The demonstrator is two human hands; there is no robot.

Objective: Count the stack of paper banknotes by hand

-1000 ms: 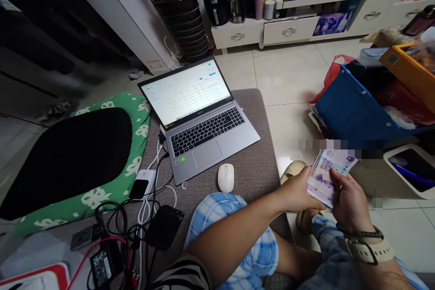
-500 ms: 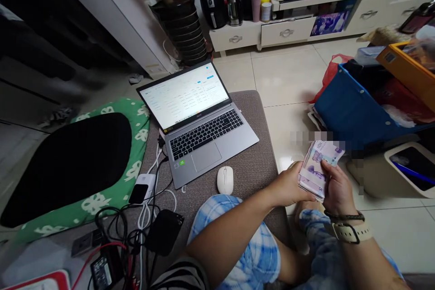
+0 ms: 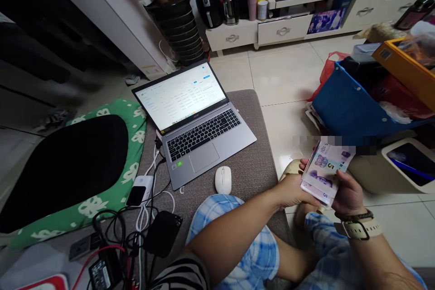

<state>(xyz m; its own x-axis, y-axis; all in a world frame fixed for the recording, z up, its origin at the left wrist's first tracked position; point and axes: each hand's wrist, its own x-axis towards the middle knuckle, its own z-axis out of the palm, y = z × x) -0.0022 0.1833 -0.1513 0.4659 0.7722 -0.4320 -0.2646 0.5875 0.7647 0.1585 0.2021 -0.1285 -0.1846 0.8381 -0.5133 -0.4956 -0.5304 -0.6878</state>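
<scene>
A stack of purple banknotes (image 3: 322,174), marked with a 5, is held between both hands over my lap on the right. My left hand (image 3: 294,190) grips the stack's left and lower edge, its thumb along the bottom. My right hand (image 3: 348,192) holds the right side, with the thumb on the face of the top note. That top note sits shifted up and right from the notes under it. Pixel blocks hide the stack's upper edge. A watch with a pale strap (image 3: 362,230) is on my right wrist.
An open laptop (image 3: 214,145) and a white mouse (image 3: 223,180) rest on the grey padded seat (image 3: 251,104). Tangled cables and a black box (image 3: 163,233) lie at left. Beyond the hands stand a blue bin (image 3: 343,104) and a beige waste bin (image 3: 370,174).
Both hands and the stack have moved slightly right and down. The top note has slid up and right over the others, and my right thumb has moved with it.
</scene>
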